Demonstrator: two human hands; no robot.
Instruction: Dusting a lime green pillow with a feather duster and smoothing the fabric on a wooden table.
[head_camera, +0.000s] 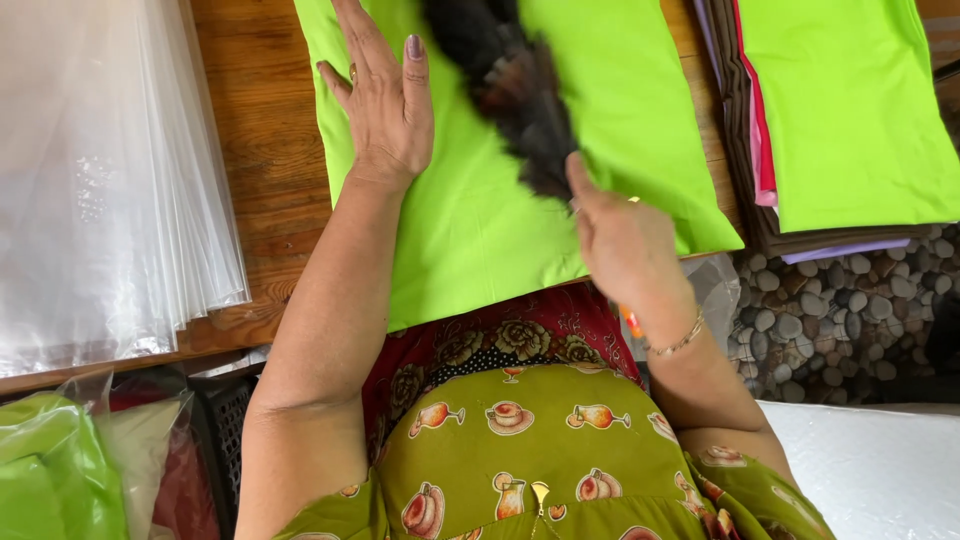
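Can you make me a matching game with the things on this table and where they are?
Things:
1. plastic bags
2. left hand
3. dark brush
4. stack of folded cloths

Places:
A. far right of the table
B. held by the right hand
C. flat on the green cloth
D. far left of the table

Pairs: 1-D, 2-C, 3-B, 4-A
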